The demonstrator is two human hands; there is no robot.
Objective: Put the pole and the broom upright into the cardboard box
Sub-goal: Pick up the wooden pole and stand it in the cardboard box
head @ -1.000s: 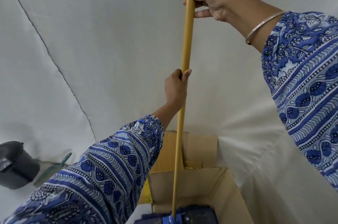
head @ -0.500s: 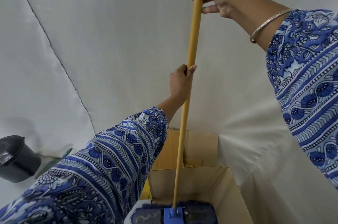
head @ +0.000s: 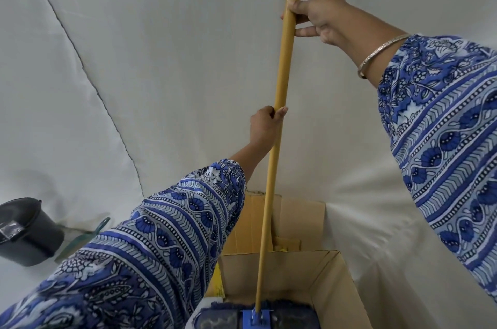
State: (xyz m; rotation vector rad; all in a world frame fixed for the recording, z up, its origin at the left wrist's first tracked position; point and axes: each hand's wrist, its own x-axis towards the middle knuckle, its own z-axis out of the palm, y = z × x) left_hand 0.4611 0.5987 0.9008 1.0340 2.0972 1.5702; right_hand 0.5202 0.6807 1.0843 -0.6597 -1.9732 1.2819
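A long yellow-brown broom handle (head: 279, 103) stands nearly upright and leans slightly right toward its top. Its blue socket and dark blue head (head: 255, 318) sit low inside the open cardboard box (head: 338, 283) at the bottom of the view. My left hand (head: 266, 124) grips the handle at mid-height. Higher up, my right hand (head: 317, 11) is closed around the handle. Both arms wear blue patterned sleeves. I see no separate pole.
A white cloth backdrop (head: 161, 60) hangs behind the box and runs across the floor. At the left stand a dark bucket (head: 24, 232) and a green-handled tool (head: 83, 237). A cardboard flap (head: 298, 224) rises behind the box.
The broom has gone lower into the box, so more of its blue head shows. My right hand now sits lower in the view; my left hand keeps its mid-handle grip.
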